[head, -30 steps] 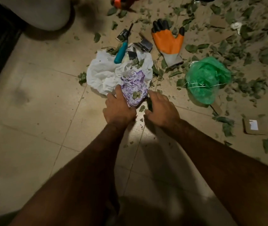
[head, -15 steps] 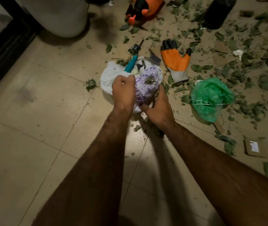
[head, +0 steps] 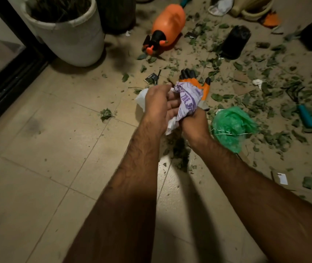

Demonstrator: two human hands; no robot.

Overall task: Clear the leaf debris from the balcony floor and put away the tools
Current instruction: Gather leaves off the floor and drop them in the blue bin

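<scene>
Head view gives us the balcony floor (head: 37, 168), with leaf debris (head: 276, 103) strewn thick across its right side and heaped darkly just below our wrists. Above that heap we hold the white-and-purple bag (head: 188, 99) bunched, clear of the tiles. We judge spilling the main risk: a tipped mouth or slack grip would drop any leaves inside. Our left hand (head: 157, 107) curls its fingers round the bag's upper edge, and our right hand (head: 194, 123) clenches its lower folds.

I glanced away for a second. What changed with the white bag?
The left hand and right hand gathered the white bag off the floor and lifted it; both now grip it bunched. Glove, green bag and leaves stayed put.
</scene>
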